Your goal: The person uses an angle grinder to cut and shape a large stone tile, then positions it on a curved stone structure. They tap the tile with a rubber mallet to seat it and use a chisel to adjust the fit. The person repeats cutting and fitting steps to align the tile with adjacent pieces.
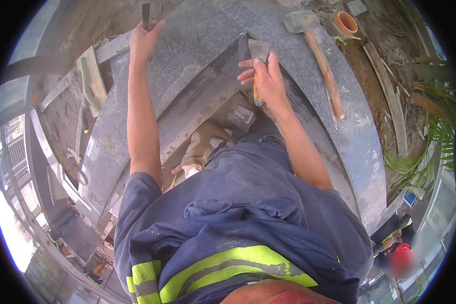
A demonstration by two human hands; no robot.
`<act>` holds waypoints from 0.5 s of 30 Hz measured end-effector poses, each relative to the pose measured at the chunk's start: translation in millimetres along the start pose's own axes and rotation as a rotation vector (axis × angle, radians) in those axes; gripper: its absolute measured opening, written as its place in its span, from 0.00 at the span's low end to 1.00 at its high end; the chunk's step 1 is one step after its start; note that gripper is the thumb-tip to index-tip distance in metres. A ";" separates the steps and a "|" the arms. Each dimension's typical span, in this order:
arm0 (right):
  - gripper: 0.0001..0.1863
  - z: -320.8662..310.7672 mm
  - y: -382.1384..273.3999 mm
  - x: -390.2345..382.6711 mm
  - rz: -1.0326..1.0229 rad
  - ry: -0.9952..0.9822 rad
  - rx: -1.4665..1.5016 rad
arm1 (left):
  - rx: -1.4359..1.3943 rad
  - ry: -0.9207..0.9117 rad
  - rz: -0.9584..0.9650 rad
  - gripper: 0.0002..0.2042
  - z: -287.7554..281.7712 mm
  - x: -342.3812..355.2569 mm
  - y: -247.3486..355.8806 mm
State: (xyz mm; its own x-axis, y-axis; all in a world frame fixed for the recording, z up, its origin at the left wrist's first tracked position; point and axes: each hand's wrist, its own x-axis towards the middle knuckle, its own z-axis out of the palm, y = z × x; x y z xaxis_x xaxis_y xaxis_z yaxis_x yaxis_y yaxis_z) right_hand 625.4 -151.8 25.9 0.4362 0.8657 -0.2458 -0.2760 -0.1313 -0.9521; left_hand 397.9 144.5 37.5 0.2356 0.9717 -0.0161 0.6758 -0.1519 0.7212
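My left hand (146,41) is raised at the upper left, its fingers closed round a narrow, dark, flat tool (146,14) that sticks up above the fist; its kind I cannot make out. In my right hand (269,81) is a putty knife (259,50) with a broad, dirty metal blade pointing away from me and a yellow handle. Thumb and palm grip that handle while some fingers stick out to the left. Both hands are over the corner of a grey stone slab ledge (197,30), whose two arms run back along my sides.
On the ledge's right arm lies a sledgehammer (325,66) with a wooden handle, a thin pointed metal piece beside it. Beyond are an orange pipe (345,23), a wooden plank (387,96) and palm leaves (443,139). Boards (92,76) lean at left. A person in a red helmet (401,259) is lower right.
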 end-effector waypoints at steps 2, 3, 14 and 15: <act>0.13 1.1 3.8 14.2 0.031 0.012 0.032 | 0.087 -0.046 0.082 0.29 13.2 13.6 -2.9; 0.13 1.8 5.6 19.0 0.037 0.015 0.029 | 0.130 -0.070 0.123 0.31 17.2 15.4 -4.1; 0.13 14.9 6.8 38.9 0.102 0.079 -0.065 | 0.422 -0.173 0.329 0.51 39.4 17.2 -7.6; 0.11 16.4 3.2 38.1 0.104 0.085 -0.054 | 0.443 -0.144 0.354 0.52 40.5 16.3 -11.2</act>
State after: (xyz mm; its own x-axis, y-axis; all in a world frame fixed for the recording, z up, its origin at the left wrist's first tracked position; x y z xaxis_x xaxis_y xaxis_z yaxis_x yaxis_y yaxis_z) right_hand 627.1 -111.3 16.5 0.4792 0.8020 -0.3564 -0.2781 -0.2464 -0.9284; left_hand 422.5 154.7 1.2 0.5718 0.8184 0.0566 0.7591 -0.5540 0.3420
